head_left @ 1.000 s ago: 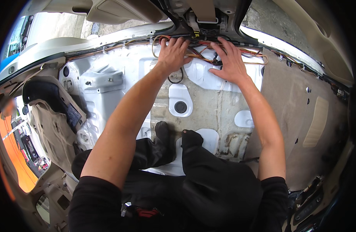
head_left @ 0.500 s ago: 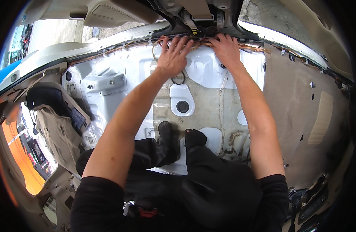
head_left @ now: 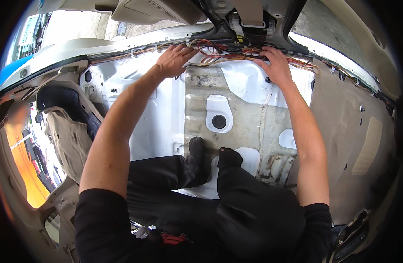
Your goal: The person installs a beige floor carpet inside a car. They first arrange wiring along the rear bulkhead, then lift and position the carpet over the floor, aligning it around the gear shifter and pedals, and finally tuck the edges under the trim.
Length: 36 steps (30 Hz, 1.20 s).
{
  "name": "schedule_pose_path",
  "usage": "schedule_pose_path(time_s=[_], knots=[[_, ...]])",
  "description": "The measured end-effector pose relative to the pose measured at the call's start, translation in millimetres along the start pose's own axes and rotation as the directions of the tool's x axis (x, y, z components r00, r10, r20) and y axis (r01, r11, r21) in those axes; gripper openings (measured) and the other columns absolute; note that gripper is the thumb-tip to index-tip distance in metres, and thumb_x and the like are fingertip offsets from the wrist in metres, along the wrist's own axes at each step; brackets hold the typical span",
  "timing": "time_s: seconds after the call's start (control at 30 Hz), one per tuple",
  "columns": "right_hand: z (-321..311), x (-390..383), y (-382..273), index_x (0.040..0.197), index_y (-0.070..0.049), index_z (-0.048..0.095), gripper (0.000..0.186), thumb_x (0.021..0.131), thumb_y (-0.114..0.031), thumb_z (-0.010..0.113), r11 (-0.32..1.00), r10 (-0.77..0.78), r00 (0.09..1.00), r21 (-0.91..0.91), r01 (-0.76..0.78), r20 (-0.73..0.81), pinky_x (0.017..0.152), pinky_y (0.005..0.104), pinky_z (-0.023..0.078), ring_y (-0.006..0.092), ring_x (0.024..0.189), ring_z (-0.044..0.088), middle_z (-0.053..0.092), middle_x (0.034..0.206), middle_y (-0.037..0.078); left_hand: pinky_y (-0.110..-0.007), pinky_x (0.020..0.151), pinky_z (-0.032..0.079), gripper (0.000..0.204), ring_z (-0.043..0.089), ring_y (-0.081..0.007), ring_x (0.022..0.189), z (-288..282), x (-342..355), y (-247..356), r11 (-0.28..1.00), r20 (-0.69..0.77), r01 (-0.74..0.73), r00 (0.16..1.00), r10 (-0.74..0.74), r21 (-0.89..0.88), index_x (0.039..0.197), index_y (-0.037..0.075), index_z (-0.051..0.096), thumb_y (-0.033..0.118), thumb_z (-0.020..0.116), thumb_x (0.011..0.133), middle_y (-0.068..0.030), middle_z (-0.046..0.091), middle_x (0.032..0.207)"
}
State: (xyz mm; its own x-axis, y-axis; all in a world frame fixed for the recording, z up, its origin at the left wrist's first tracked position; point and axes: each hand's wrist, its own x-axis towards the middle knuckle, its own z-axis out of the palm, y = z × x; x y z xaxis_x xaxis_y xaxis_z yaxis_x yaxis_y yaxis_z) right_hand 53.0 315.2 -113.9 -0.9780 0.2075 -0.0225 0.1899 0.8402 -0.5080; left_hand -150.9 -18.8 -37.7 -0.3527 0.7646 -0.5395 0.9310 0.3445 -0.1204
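Note:
A bundle of red, orange and brown wires [head_left: 230, 57] runs along the door sill at the far edge of the bare car floor. My left hand [head_left: 171, 62] lies over the left part of this harness, palm down, fingers stretched out. Farther right, my right hand [head_left: 277, 65] rests its fingertips on the bundle, thumb apart from the other fingers. Between the two hands, several red and orange strands bulge loosely out from the sill. What lies under my fingers is hidden.
A white and grey metal floor panel [head_left: 197, 92] spreads under my feet. Beige carpet [head_left: 341, 118] covers the right side. Beyond the wires stands a pillar with a seat belt [head_left: 249, 13]. A beige seat part [head_left: 63, 127] is at left; a person in orange [head_left: 26, 162] is outside.
My left hand has slid left along the harness, uncovering red and orange wires between the hands. My right hand stays at about the same place on the bundle. The view has shifted slightly.

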Motion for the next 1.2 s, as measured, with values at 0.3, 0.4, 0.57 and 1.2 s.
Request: schedule_pose_path(time_s=[0.3, 0.4, 0.57, 1.2], knots=[[2, 8, -20, 0.129, -0.016, 0.073, 0.044, 0.092, -0.04, 0.075, 0.998, 0.052, 0.996, -0.02, -0.054, -0.077, 0.107, 0.0456, 0.041, 0.0295, 0.124, 0.057, 0.065, 0.128, 0.006, -0.056, 0.124, 0.032, 0.125, 0.035, -0.0452, 0.149, -19, 19, 22, 0.967, -0.372, 0.029, 0.92, -0.126, -0.255, 0.162, 0.016, 0.03, 0.058, 0.092, 0.062, -0.0195, 0.031, 0.164], [3, 9, -20, 0.128, -0.018, 0.073, 0.043, 0.09, -0.037, 0.076, 0.995, 0.099, 0.992, -0.008, -0.099, -0.076, 0.109, 0.0459, 0.039, 0.0283, 0.126, 0.055, 0.065, 0.128, 0.006, -0.057, 0.122, 0.031, 0.125, 0.037, -0.0433, 0.147, -19, 25, 40, 0.972, -0.313, 0.071, 0.939, -0.14, -0.224, 0.163, 0.017, 0.03, 0.06, 0.091, 0.063, -0.0174, 0.035, 0.162], [0, 7, -52, 0.124, -0.018, 0.075, 0.035, 0.091, -0.029, 0.074, 0.937, -0.034, 0.974, -0.347, -0.047, -0.223, 0.111, 0.0485, 0.037, 0.0264, 0.126, 0.055, 0.064, 0.125, 0.006, -0.053, 0.122, 0.028, 0.107, 0.04, -0.0367, 0.147, -20, 16, 40, 0.944, -0.093, 0.189, 0.971, -0.221, -0.272, 0.157, 0.017, 0.044, 0.07, 0.079, 0.07, -0.0137, 0.04, 0.16], [15, 14, -32, 0.126, -0.017, 0.075, 0.041, 0.09, -0.037, 0.077, 0.995, 0.067, 0.974, -0.06, -0.081, -0.216, 0.102, 0.0438, 0.043, 0.0291, 0.12, 0.058, 0.067, 0.12, 0.007, -0.054, 0.106, 0.042, 0.052, 0.056, -0.0339, 0.127, -7, 37, 23, 0.783, -0.223, 0.448, 0.788, -0.573, -0.432, 0.136, 0.009, 0.06, 0.039, 0.071, 0.095, -0.0163, 0.062, 0.131]])
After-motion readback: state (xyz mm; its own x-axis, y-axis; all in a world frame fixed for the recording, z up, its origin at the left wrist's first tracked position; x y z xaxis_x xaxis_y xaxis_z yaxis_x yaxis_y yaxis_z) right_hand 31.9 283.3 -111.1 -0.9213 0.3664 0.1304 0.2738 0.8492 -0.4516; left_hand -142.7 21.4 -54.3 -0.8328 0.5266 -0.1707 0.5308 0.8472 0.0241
